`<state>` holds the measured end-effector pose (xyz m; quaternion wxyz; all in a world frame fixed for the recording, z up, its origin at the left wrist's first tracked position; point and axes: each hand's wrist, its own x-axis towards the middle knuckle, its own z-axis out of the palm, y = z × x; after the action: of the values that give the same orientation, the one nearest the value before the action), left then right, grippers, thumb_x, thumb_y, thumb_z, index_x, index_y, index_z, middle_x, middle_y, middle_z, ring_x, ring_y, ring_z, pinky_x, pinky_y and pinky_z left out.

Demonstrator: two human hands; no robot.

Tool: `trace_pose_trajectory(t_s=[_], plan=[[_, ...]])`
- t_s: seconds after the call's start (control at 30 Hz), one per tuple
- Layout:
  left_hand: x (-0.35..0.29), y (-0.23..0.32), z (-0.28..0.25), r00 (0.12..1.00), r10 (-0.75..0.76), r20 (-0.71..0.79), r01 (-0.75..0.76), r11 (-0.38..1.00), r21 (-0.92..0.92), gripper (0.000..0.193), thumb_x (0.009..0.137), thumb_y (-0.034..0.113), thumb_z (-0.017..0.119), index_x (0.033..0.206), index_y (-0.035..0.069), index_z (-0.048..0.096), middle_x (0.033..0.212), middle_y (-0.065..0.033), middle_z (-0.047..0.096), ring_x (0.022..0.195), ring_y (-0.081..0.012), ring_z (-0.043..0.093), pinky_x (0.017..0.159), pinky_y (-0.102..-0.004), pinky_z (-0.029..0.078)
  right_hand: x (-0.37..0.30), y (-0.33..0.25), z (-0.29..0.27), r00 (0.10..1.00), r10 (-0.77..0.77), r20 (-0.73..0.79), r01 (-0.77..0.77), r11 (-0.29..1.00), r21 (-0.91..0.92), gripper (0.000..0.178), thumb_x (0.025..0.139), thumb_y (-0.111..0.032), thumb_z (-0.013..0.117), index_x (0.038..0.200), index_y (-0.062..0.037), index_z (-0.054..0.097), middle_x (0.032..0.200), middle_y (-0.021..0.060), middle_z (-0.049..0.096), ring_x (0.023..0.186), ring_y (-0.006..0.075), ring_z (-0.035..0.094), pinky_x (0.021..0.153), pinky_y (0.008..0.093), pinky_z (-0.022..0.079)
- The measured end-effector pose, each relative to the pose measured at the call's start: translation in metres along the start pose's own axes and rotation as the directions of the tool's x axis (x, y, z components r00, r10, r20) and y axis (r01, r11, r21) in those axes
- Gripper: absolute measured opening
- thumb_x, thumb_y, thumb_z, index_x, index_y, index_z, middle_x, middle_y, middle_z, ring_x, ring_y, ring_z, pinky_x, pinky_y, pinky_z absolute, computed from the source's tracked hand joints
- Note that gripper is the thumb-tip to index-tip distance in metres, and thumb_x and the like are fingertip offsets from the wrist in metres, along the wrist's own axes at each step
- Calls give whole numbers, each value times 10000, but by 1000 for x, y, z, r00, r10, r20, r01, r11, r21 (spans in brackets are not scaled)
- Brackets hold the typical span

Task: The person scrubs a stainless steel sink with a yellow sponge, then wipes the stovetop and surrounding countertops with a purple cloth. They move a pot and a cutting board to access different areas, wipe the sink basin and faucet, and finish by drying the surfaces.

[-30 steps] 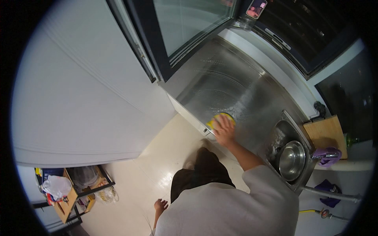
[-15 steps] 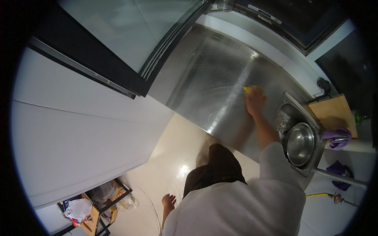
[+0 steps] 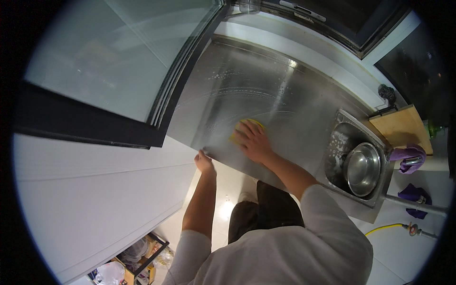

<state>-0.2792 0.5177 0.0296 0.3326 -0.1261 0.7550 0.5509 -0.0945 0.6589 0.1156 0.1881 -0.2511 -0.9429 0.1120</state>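
A yellow sponge [image 3: 259, 123] lies under my right hand [image 3: 252, 141], which presses it flat against the stainless steel countertop [image 3: 299, 137]. Only its yellow edges show past my fingers and palm. Curved wet streaks and small droplets or suds mark the steel beyond the hand. At the counter's front left edge, my left hand [image 3: 204, 162] is closed with its fingers curled at the rim, beside the white panel.
A sink [image 3: 338, 135] with suds holds a round metal basin [image 3: 364, 169] on the right. Past it stand a wooden board [image 3: 403, 126] and a purple cloth [image 3: 412, 156]. A dark-framed glass panel [image 3: 104, 61] juts in at left. A shelf [image 3: 142, 261] with bags is at lower left.
My right hand has swept left across the counter with the sponge. The left hand has risen from beside my body to the counter's front edge. The view has shifted slightly.
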Motion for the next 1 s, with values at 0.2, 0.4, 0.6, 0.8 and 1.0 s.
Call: trace_pose_trajectory(t_s=[0.2, 0.4, 0.6, 0.8, 1.0], plan=[[-89, 83, 83, 888, -27, -459, 143, 965, 219, 576, 895, 440, 371, 1133, -82, 330, 1016, -276, 540, 884, -392, 572, 771, -462, 474, 107, -4, 49, 980, -138, -140, 159, 976, 147, 431, 777, -311, 561, 1174, -146, 536, 1277, 65, 430, 1246, 250, 319, 1025, 431, 217], [-73, 77, 99, 815, -20, -580, 228, 930, 288, 588, 907, 461, 274, 1135, -73, 369, 1026, -267, 543, 909, -405, 562, 795, -479, 466, 177, -11, 90, 995, -83, -60, 90, 988, 126, 451, 785, -356, 543, 1193, -165, 516, 1303, 56, 392, 1269, 233, 264, 1033, 429, 194], [-70, 81, 111, 780, 4, -626, 258, 909, 327, 613, 903, 469, 267, 1159, -73, 390, 1113, -239, 512, 993, -389, 533, 850, -458, 461, 221, 50, 96, 956, 215, -197, -196, 974, 113, 454, 760, -361, 569, 1152, -136, 528, 1279, 76, 401, 1251, 259, 284, 1025, 452, 204], [-43, 59, 95, 727, 75, -682, 270, 883, 385, 589, 901, 464, 266, 1106, -65, 423, 1014, -255, 561, 919, -410, 560, 812, -476, 456, 163, 153, 28, 842, 473, -260, -491, 871, -3, 520, 773, -392, 557, 1221, -139, 485, 1312, 101, 378, 1260, 274, 290, 1027, 467, 218], [-43, 60, 95, 767, 110, -632, 224, 877, 425, 569, 890, 457, 306, 1117, -51, 427, 1035, -241, 549, 934, -393, 552, 809, -468, 456, 39, 211, -33, 655, 723, -222, -756, 619, -213, 463, 879, -335, 446, 1300, -151, 394, 1400, 59, 295, 1304, 251, 239, 1036, 452, 220]])
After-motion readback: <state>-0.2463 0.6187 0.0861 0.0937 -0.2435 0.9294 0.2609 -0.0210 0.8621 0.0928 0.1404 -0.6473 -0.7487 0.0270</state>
